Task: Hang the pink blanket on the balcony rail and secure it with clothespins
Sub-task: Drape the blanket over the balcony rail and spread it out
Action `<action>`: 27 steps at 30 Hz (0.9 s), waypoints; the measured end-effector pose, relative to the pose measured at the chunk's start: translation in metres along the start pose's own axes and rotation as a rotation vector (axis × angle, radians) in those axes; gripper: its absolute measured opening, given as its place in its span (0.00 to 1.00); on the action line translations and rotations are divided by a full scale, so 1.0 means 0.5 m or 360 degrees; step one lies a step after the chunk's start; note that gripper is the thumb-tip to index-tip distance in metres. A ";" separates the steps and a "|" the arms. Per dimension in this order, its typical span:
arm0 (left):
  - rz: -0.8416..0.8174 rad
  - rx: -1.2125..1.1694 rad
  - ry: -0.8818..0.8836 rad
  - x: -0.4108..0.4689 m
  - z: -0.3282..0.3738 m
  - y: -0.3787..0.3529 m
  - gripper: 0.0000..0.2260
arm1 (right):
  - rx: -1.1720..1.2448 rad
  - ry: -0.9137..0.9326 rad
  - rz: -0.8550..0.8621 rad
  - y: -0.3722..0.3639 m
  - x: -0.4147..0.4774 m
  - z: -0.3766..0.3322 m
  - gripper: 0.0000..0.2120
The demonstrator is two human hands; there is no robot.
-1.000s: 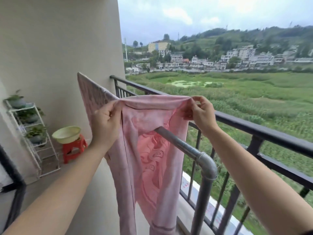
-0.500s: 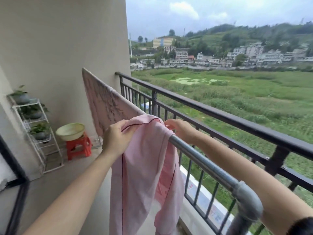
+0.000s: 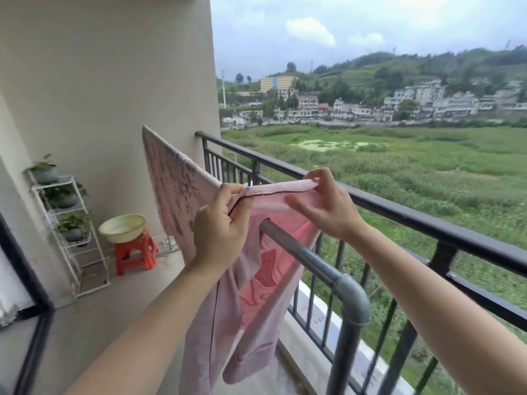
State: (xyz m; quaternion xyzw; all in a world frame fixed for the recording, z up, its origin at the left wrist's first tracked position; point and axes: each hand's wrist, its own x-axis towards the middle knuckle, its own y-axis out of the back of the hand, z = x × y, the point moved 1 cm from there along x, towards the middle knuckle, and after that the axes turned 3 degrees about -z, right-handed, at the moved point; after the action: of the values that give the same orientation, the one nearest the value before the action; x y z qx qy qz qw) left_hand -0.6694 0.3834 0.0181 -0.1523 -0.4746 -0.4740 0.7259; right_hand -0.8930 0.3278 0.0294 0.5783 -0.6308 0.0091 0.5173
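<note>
1. Holding the top edge of the pink blanket, both hands keep it stretched above the grey metal pipe rail.
2. The left hand is closed in a fist around the left part of the edge, where a dark trim line runs along the cloth.
3. The right hand pinches the right end of the edge between thumb and first finger, while the other fingers are spread over the cloth below.
4. The blanket hangs down from the hands on both sides of the pipe rail, and its lower part falls toward the balcony floor.
5. Farther along the same rail, the blanket is already draped flat and reaches close to the beige wall.
6. The black balcony railing runs just behind the pipe rail, on the side of the green field.
7. A white plant rack with potted plants stands at the left by the wall.
8. A pale basin sits on a red stool beside the rack.
</note>
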 end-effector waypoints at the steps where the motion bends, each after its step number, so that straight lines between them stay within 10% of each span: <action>1: -0.0012 0.0000 -0.0008 -0.023 0.020 -0.002 0.11 | -0.0125 0.0058 0.0004 0.019 -0.022 0.005 0.30; 9: -0.0048 -0.0028 0.0079 -0.281 0.132 -0.039 0.13 | -0.0341 0.0429 0.0070 0.077 -0.250 0.052 0.13; 27: -0.0199 0.0402 -0.0111 -0.329 0.254 -0.038 0.06 | -0.0479 -0.0149 0.0136 0.143 -0.438 0.004 0.19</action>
State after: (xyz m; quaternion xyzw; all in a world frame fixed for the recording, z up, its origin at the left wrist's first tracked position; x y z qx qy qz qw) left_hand -0.7707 0.5485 -0.0596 -0.0463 -0.5639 -0.4493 0.6914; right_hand -0.9918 0.5081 -0.0747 0.4668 -0.6724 -0.0904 0.5673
